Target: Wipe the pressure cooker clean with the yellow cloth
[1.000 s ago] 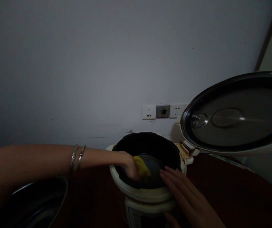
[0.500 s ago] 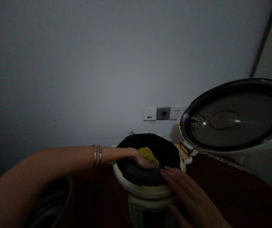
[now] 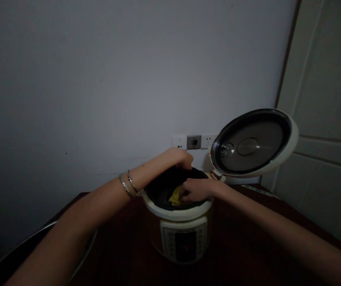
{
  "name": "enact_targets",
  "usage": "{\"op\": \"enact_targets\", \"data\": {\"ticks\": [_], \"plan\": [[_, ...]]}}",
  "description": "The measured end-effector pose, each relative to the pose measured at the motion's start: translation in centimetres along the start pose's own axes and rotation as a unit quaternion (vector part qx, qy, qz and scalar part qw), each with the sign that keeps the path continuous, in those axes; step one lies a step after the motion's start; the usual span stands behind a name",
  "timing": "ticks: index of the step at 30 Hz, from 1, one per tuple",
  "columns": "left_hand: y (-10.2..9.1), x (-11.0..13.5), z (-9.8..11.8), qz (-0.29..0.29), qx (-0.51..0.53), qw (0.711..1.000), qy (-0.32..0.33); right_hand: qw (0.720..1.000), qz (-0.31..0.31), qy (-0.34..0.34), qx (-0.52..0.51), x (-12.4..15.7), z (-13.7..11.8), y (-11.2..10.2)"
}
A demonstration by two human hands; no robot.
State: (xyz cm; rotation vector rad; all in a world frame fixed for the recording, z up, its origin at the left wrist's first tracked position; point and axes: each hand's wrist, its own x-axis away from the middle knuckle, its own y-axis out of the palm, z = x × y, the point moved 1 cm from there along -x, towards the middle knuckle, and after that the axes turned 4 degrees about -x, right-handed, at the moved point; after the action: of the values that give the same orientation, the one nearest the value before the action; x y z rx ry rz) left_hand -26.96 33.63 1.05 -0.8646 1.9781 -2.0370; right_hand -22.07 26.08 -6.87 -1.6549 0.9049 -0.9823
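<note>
A white electric cooker [image 3: 174,214] stands with its lid [image 3: 247,147] raised to the right. Inside it is a dark inner pot [image 3: 161,183]. My left hand [image 3: 183,157], below a wrist with two bracelets, is at the pot's far rim, fingers curled down over the edge and partly hidden. My right hand [image 3: 198,190] reaches into the near right side of the pot, closed on a yellow cloth [image 3: 175,196] that lies against the inner wall.
Wall sockets and a switch [image 3: 193,142] sit behind the cooker. A metal-rimmed vessel [image 3: 43,227] is at lower left, partly behind my left arm. The dark red table [image 3: 122,246] carries the cooker, and a pale panelled door [image 3: 325,119] stands at the right.
The yellow cloth has passed from my left hand to my right. My left hand has moved up to the far rim. The view has drawn back and turned right.
</note>
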Motion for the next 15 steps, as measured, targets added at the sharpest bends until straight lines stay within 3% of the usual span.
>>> {"op": "enact_targets", "data": {"ticks": [3,6,8,10,13,15], "plan": [[-3.5,4.4,3.4,0.122,-0.033,0.991,0.040,0.995,-0.088,0.031,0.017,-3.3,0.3,0.2],[-3.8,8.6,4.4,0.294,-0.013,0.951,0.091,0.986,-0.135,0.085,0.050,-5.7,0.5,1.2],[-2.0,10.1,3.4,0.373,0.029,0.920,0.115,0.983,-0.155,0.084,0.050,-6.5,0.6,1.8],[0.9,10.4,1.3,0.414,0.085,0.898,0.122,0.981,-0.168,0.084,0.044,-6.9,0.9,2.2],[5.6,9.6,-2.7,0.489,0.183,0.852,0.036,0.973,-0.205,0.103,0.034,-7.0,1.9,2.4],[8.3,8.9,-5.2,0.508,0.220,0.832,-0.039,0.966,-0.226,0.120,0.029,-7.2,2.7,2.4]]}}
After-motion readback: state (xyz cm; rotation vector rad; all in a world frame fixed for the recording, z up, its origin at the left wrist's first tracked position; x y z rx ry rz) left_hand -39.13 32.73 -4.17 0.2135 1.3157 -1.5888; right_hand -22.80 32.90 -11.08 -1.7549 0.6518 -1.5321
